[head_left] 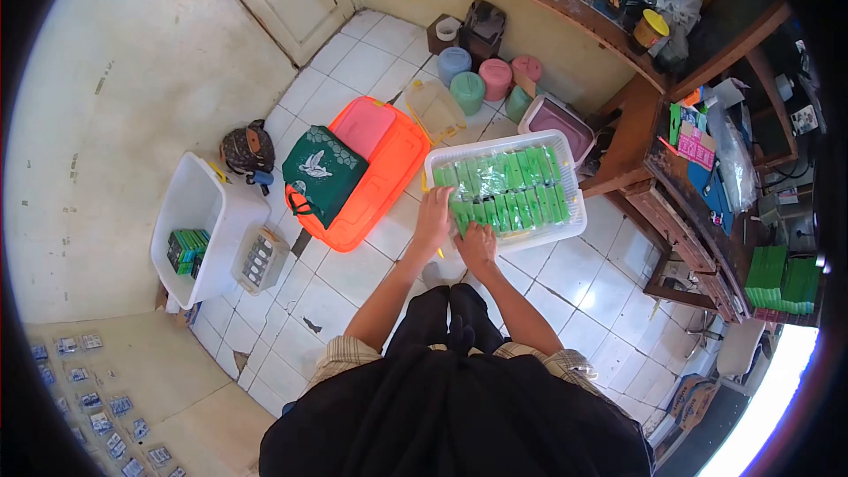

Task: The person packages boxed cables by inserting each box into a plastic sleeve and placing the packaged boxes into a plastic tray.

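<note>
A white plastic tub (pixel 579 203) stands before me, filled with rows of small green boxes (pixel 508 175) under shiny clear wrap. My left hand (pixel 434 216) is at the tub's near left corner, its fingers closed against the end of the rows. Just right of it, my right hand (pixel 478 240) curls its fingers over a green box at the near edge. Both hands seem to grip the same corner box, whose lower part is hidden by my fingers.
Left of the tub, an orange lid (pixel 389 155) carries a dark green bag (pixel 325 172). A deep white bin (pixel 230 212) holds more boxes. Colored canisters (pixel 496 78) line the back wall. A wooden desk (pixel 676 194) and stacked green boxes (pixel 782 281) are at right.
</note>
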Available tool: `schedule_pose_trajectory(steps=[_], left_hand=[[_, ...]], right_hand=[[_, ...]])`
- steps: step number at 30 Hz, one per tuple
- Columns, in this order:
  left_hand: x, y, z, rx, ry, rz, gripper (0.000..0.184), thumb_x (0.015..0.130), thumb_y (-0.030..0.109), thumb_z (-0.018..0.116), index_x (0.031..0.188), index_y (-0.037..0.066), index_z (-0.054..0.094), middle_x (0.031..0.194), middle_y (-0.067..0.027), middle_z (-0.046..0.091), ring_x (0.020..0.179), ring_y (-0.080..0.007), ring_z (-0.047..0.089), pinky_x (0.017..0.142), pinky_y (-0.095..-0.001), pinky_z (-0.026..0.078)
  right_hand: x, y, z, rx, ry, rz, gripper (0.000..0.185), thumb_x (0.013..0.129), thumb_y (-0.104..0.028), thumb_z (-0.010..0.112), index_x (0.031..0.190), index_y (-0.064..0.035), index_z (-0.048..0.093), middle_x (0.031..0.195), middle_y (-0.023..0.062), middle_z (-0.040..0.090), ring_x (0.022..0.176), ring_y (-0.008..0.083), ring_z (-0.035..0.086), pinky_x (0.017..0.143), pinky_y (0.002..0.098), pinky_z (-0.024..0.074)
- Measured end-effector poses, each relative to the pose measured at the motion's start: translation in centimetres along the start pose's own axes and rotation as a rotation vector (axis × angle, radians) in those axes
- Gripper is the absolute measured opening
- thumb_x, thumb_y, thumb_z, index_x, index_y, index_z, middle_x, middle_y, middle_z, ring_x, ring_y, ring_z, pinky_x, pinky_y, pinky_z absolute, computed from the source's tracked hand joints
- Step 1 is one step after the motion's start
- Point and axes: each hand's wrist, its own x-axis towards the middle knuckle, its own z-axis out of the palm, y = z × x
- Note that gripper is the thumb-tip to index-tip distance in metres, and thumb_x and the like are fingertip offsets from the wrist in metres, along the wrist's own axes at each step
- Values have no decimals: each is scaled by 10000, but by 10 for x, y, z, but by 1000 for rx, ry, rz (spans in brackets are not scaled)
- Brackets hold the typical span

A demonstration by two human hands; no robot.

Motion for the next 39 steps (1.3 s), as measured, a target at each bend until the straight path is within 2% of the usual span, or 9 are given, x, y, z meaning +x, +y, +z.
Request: schedule_pose_trajectory(steps=[13,17,27,29,31,33,35,36,39], left_hand=[[7,-7,39,-154,-501,-883,299,835,172,423,1068,-1,499,917,-286,565,846,-381,582,723,-440,467],[13,-28,52,5,-773,-649,442,817,237,468,1129,-60,371,885,-296,571,820,-403,587,687,-446,480],[-12,-7,76,-152,-372,-806,534,748,86,518,1173,-26,214,962,-296,534,783,-424,576,681,-464,473],[-19,9,76,-757,-56,-1086,640,716,26,538,1240,1,171,1127,-279,428,915,-382,534,799,-431,436],[-36,-11,108,-600,36,-953,712,685,14,571,1278,24,175,1234,-218,332,1062,-330,436,929,-395,341],[-38,2,94,-569,29,-1053,664,700,51,573,1271,20,237,1241,-184,354,1164,-301,342,989,-364,260],[-32,6,92,-479,-99,-1140,674,711,72,584,1271,18,213,1219,-182,389,1132,-298,391,966,-373,292],[-32,5,95,-431,-161,-1184,681,716,83,590,1271,17,201,1207,-182,407,1116,-296,415,955,-378,307],[-32,-2,101,-485,-151,-1365,632,737,42,555,1273,24,221,1165,-173,460,1116,-276,434,936,-371,345]], right_hand=[[-3,1,14,-64,98,102,331,751,-340,593,835,-27,526,841,139,588,860,308,536,707,413,466],[-4,1,11,-99,124,84,338,729,-357,608,811,-36,542,831,133,596,869,292,514,716,404,430],[-8,12,3,115,13,64,526,670,-363,648,1041,-19,505,1088,179,437,1009,316,416,839,436,340],[-2,25,7,274,100,76,523,669,-331,651,1062,-20,502,1120,209,404,1050,343,402,894,446,325],[11,28,-11,1076,198,774,476,680,-120,613,1125,-25,475,1223,257,322,1130,364,353,958,430,288],[8,63,7,1147,180,675,521,637,67,535,1144,-24,457,1241,254,347,1128,338,391,935,374,331],[7,72,-11,562,-198,235,691,572,24,650,1214,-51,403,1214,197,393,1109,339,412,908,370,370],[7,71,-2,447,-44,141,630,559,129,605,1151,-16,448,1091,175,518,997,295,521,872,326,411],[15,77,26,502,-66,191,624,582,70,674,1155,30,429,1040,167,542,997,267,522,850,323,434]])
